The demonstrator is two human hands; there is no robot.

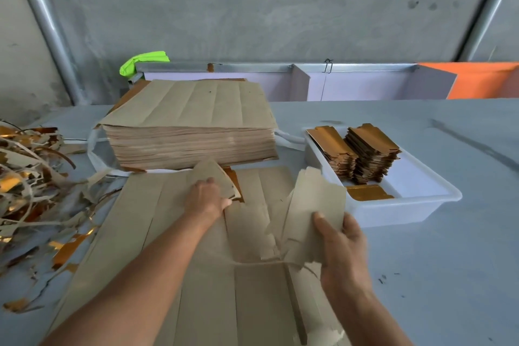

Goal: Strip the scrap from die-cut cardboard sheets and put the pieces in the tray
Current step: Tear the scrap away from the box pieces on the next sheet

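A die-cut cardboard sheet lies grey side up on the table in front of me, partly torn apart. My left hand grips a lifted piece near the sheet's far edge, its gold underside showing. My right hand pinches another torn piece, tilted up at the sheet's right side. The white tray stands to the right. It holds two stacks of gold pieces and one flat gold piece.
A tall stack of uncut sheets sits behind the working sheet, bound by a white strap. A heap of gold and grey scrap strips covers the table's left side. A green cloth and an orange panel lie by the far wall.
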